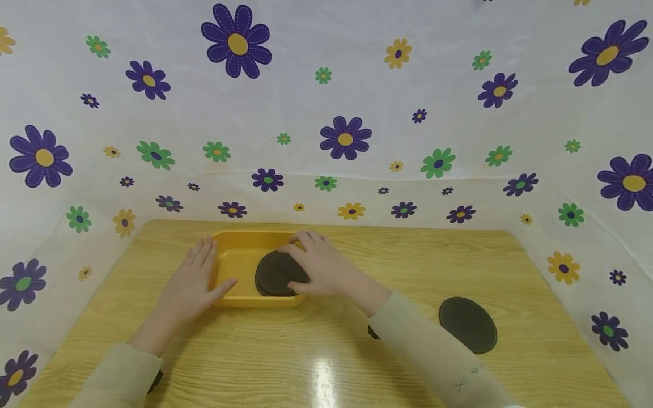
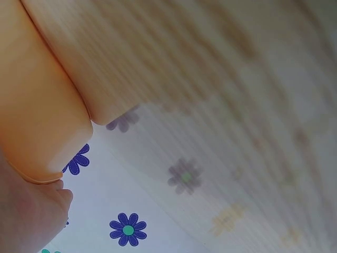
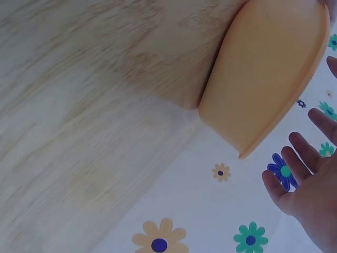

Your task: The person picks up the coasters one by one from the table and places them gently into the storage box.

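Observation:
A yellow tray (image 1: 236, 302) sits near the back of the wooden table. In its right half lies a dark, round, flat disc (image 1: 278, 272), with a second edge showing beneath it. My left hand (image 1: 191, 280) rests along the tray's left end, fingers straight and thumb stretched over the inside. Over the tray's right end is my right hand (image 1: 321, 266), its thumb and fingers spread across the disc. In the right wrist view its fingers (image 3: 303, 163) stand apart above the rim with nothing seen between them; the tray wall hides the disc there.
Another dark disc (image 1: 467, 324) lies on the wooden table (image 1: 245, 357), right of the right forearm. A white cloth with printed flowers (image 1: 301, 102) rises behind the table and along both sides.

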`<move>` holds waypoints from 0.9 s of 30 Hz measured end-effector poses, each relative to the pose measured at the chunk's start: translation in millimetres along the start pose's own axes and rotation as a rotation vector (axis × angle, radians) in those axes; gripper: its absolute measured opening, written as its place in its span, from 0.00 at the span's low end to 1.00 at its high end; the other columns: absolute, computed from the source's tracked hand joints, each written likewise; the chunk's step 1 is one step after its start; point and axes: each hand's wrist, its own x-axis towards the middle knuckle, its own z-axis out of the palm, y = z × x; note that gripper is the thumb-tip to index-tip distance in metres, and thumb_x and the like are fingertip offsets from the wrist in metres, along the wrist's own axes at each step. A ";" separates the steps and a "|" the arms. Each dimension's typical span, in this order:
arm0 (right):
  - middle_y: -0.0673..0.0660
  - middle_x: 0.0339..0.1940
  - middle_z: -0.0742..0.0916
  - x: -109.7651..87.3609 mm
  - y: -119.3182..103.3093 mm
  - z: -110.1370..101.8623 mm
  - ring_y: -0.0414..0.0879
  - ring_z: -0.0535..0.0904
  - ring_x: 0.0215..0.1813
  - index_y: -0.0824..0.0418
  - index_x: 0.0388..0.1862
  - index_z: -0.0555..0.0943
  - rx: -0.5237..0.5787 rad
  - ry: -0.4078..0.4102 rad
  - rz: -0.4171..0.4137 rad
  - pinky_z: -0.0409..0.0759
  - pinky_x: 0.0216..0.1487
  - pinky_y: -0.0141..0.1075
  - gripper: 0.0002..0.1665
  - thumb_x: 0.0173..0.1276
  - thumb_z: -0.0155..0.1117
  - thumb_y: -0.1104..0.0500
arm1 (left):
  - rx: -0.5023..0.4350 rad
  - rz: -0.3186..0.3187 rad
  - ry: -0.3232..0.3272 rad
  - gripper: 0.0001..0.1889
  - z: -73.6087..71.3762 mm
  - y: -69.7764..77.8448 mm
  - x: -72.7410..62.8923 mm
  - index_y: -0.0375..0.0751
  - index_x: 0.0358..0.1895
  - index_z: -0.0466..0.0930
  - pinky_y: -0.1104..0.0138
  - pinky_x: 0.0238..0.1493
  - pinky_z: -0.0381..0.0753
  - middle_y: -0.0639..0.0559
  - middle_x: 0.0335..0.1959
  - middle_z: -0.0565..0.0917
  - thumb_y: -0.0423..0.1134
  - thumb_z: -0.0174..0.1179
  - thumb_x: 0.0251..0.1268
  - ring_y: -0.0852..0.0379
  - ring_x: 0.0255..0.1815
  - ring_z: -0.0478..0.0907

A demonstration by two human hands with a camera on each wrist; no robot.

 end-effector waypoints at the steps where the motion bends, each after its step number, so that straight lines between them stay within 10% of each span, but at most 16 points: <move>1: 0.61 0.74 0.74 -3.7 0.8 -1.3 0.59 0.69 0.76 0.52 0.77 0.72 0.005 0.013 -0.001 0.73 0.76 0.57 0.42 0.70 0.74 0.41 | -0.001 0.000 0.000 0.54 0.2 -0.1 -0.1 0.21 0.83 0.46 0.40 0.88 0.50 0.26 0.87 0.46 0.67 0.51 0.78 0.28 0.88 0.43; 27: 0.60 0.69 0.79 -115.7 36.8 4.9 0.57 0.74 0.70 0.52 0.73 0.74 -0.130 0.065 0.007 0.77 0.73 0.57 0.39 0.66 0.76 0.44 | -0.002 0.008 0.002 0.54 -1.4 1.5 -1.1 0.21 0.83 0.45 0.41 0.89 0.48 0.26 0.86 0.45 0.67 0.51 0.78 0.28 0.88 0.44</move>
